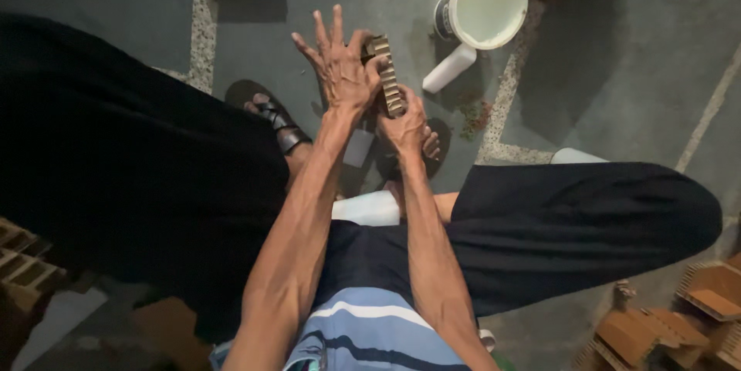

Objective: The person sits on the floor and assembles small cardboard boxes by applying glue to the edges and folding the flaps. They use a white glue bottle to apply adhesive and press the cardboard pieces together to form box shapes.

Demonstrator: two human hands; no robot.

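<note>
Seated view, looking down: you are holding a ridged brown brick fragment upright above the floor, between your knees. Your right hand is clamping its lower end in a closed grip, while your left hand is pressing flat against its side, fingers spread and not closed on it. A white bucket is standing nearby. Judged step: rubbing or cleaning the piece; continuing calls for a steady right-hand hold.
</note>
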